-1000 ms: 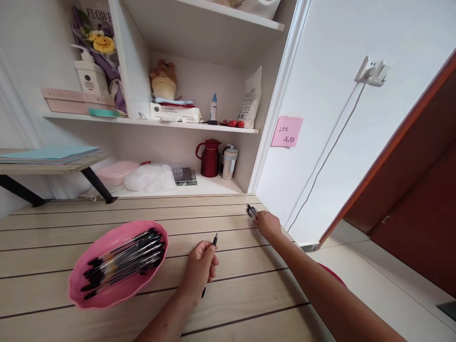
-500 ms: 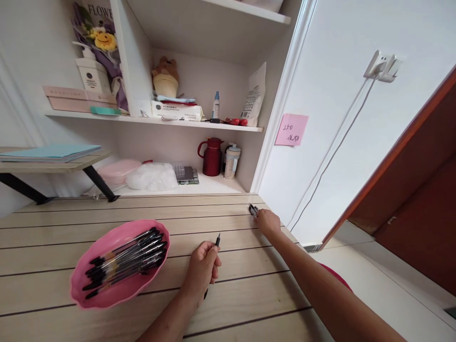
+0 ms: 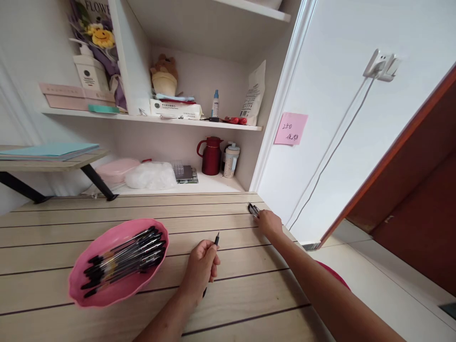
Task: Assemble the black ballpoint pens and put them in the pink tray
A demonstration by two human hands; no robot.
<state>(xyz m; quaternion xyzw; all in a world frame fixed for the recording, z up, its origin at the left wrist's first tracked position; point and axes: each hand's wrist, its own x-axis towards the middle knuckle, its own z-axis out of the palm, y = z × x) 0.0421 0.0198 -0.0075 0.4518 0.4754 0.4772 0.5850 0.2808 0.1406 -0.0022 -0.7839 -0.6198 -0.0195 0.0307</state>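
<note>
My left hand (image 3: 200, 263) is closed around a black pen (image 3: 216, 239), whose pointed tip sticks out above the fingers and whose other end shows below the palm. At the far right of the table, my right hand (image 3: 270, 222) has its fingers closed on the near end of a few black-and-clear pens (image 3: 253, 209). The fingertips are partly hidden, and the pens lie side by side at the tabletop. To the left of my left hand, a pink oval basket (image 3: 76, 289) with a wavy rim holds several clear-barrelled pens (image 3: 124, 259) with black ends.
Slatted wooden table (image 3: 228, 308) under both hands. Behind it, a white shelf unit (image 3: 171, 122) carries a red jug (image 3: 211, 156) and a pale tumbler (image 3: 231, 161). A small raised stand (image 3: 85, 159) is at the left. A power cord (image 3: 333, 145) hangs along the right wall.
The view has shifted very slightly. Both hands keep their places and their hold, with no clear movement of the pens or the basket.
</note>
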